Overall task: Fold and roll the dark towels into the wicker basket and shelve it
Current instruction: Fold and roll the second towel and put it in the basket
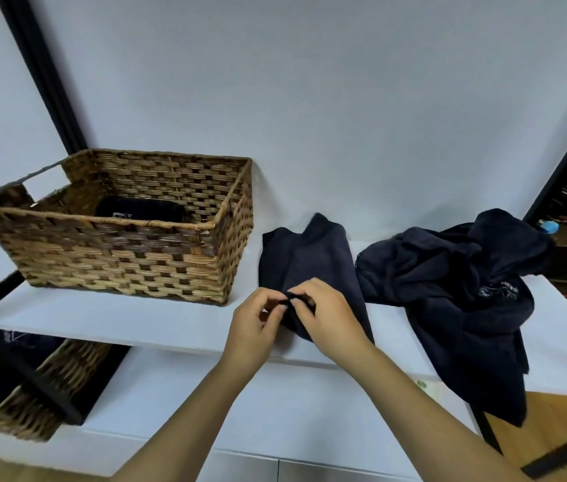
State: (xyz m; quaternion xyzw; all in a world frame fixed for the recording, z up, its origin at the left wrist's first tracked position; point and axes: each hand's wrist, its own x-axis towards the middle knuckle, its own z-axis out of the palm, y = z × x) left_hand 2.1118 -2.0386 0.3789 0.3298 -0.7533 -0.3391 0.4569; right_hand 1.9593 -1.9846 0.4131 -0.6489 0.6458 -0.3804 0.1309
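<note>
both hands (pixel 289 318) pinching folded towel (pixel 309 262) near edge, seemingly rolling, wicker basket (pixel 118 252) beside

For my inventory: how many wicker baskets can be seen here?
2. One wicker basket stands on the white shelf, left of the hands. A second basket sits lower at the left edge, partly cut off. Others may be out of view.

A brown wicker basket (pixel 125 238) stands upright on the white shelf, rectangular and open-topped, with 1 rolled dark towel (pixel 141 209) lying inside on its floor. Just right of it a folded navy towel (pixel 306 262) lies in a long strip running away from the person. Further right, a crumpled navy towel pile (pixel 455 290) hangs over the shelf's front edge.
</note>
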